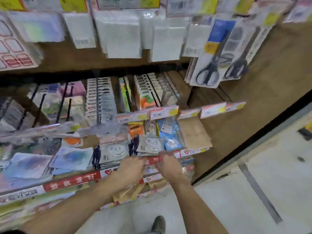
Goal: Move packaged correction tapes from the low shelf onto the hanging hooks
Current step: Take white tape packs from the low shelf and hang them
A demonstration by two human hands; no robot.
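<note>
Flat packs of correction tape (pixel 148 145) with clear blisters and dark card edges lie in stacks on a low shelf (pixel 190 152); a second stack (pixel 112 153) lies to the left. My left hand (pixel 130 168) and my right hand (pixel 166 163) reach side by side to the shelf's front edge just below the packs. The picture is blurred, so whether the fingers hold a pack is unclear. Black hanging hooks (pixel 98 100) carry rows of packaged goods one level higher.
Blue packs (pixel 170 138) and a bare brown shelf patch (pixel 194 132) lie right of the tapes. Packaged scissors (pixel 212 65) and white packs (pixel 123 36) hang overhead. Price-tag strips (pixel 163 114) line the shelf fronts. Pale floor and my shoe (pixel 158 224) lie below.
</note>
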